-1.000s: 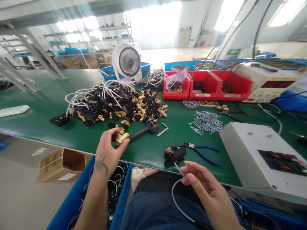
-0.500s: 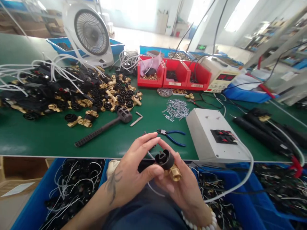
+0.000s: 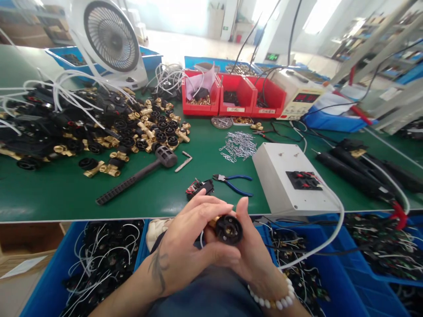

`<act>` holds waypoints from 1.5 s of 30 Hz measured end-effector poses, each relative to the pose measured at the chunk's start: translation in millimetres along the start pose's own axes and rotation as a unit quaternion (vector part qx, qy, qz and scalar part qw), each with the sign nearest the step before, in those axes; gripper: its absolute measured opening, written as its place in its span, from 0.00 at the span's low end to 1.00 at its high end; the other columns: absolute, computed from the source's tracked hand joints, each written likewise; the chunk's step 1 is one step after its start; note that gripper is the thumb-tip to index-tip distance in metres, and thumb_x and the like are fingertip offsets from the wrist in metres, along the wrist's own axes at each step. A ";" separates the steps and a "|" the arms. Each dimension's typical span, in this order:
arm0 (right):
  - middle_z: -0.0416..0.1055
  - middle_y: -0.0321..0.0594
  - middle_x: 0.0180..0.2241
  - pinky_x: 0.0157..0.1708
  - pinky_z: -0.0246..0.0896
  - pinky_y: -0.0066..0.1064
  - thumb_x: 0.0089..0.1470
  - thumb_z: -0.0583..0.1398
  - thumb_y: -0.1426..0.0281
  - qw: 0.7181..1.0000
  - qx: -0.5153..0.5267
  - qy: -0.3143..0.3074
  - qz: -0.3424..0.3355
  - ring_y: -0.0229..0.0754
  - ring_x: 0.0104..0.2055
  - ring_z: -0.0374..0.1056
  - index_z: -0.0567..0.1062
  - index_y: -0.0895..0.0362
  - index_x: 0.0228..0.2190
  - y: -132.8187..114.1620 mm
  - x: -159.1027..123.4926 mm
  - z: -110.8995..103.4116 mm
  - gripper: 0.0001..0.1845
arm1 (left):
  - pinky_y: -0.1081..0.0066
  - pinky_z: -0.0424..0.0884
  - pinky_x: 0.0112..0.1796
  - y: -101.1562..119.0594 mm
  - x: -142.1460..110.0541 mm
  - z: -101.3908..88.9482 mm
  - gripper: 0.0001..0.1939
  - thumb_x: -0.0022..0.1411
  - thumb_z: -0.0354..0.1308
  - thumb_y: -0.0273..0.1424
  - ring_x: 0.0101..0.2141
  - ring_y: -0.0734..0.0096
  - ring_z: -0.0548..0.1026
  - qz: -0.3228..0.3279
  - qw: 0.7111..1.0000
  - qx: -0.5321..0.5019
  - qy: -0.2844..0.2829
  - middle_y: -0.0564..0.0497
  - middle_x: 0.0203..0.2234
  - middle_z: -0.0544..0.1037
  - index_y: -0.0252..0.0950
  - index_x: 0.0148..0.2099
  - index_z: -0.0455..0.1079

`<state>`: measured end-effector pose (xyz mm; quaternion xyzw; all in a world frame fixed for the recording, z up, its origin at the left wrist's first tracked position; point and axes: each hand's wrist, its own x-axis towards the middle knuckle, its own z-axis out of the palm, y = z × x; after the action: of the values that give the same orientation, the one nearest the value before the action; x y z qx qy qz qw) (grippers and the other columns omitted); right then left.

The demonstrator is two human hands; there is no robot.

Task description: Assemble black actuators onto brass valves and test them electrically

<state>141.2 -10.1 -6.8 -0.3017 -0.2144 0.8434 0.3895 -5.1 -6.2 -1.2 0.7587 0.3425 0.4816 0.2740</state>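
Observation:
Both my hands meet over my lap, just below the green table's [image 3: 66, 193] front edge. My left hand [image 3: 188, 251] and my right hand [image 3: 251, 255] are closed together round a brass valve with a round black cap [image 3: 228, 229], its black face turned toward me. A small black part with red wires [image 3: 199, 188] lies on the table just above my fingers. A white cable [image 3: 317, 248] curves past my right wrist.
A pile of brass and black valves with white cables [image 3: 99, 123] fills the left of the table. Nearby lie a black mallet [image 3: 139, 174], an Allen key [image 3: 183, 161], blue pliers [image 3: 233, 182], metal clips [image 3: 238, 145], a white box [image 3: 291, 180], red bins [image 3: 231, 99] and a fan [image 3: 109, 39]. Blue crates [image 3: 49, 281] stand below.
My left hand brought a brass valve from the table to my lap, where my right hand joined it. The valve has since turned, its black cap now facing me. My head turned right and down.

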 end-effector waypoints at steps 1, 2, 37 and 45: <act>0.66 0.36 0.24 0.18 0.52 0.22 0.52 0.59 0.34 1.000 -0.003 0.002 -0.018 0.32 0.20 0.56 0.78 0.58 0.34 0.6 -0.3 0.1 0.37 | 0.71 0.62 0.64 -1.0 0.2 0.5 0.23 0.63 0.67 0.40 0.54 0.71 0.75 0.010 1.000 -0.005 0.017 0.52 0.47 0.81 0.42 0.57 0.69; 0.69 0.38 0.27 0.21 0.57 0.23 0.53 0.59 0.35 0.999 -0.011 0.000 -0.041 0.34 0.23 0.60 0.78 0.57 0.39 1.4 -0.8 0.6 0.37 | 0.70 0.63 0.64 -2.1 0.2 0.8 0.24 0.62 0.69 0.39 0.54 0.70 0.74 0.015 0.999 -0.007 0.039 0.52 0.47 0.80 0.42 0.58 0.69; 0.77 0.41 0.43 0.39 0.73 0.30 0.54 0.71 0.61 0.964 -0.091 0.117 -0.219 0.36 0.35 0.70 0.80 0.49 0.49 -9.0 -12.7 -12.6 0.21 | 0.60 0.75 0.39 -35.6 20.1 19.3 0.27 0.64 0.62 0.36 0.43 0.49 0.80 -0.310 0.885 0.340 -0.073 0.38 0.49 0.77 0.34 0.63 0.65; 0.79 0.46 0.39 0.27 0.68 0.28 0.49 0.73 0.54 0.976 -0.112 0.061 -0.175 0.33 0.24 0.66 0.78 0.56 0.49 -8.6 -15.4 -8.6 0.30 | 0.64 0.75 0.49 -49.5 18.0 -4.1 0.28 0.56 0.67 0.38 0.47 0.61 0.79 -0.275 0.919 -0.258 0.116 0.47 0.50 0.78 0.40 0.57 0.65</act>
<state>159.5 -15.9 -2.7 -0.3521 -0.3322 0.7132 0.5070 -16.2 38.7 -26.8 0.4764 0.4307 0.5437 0.5402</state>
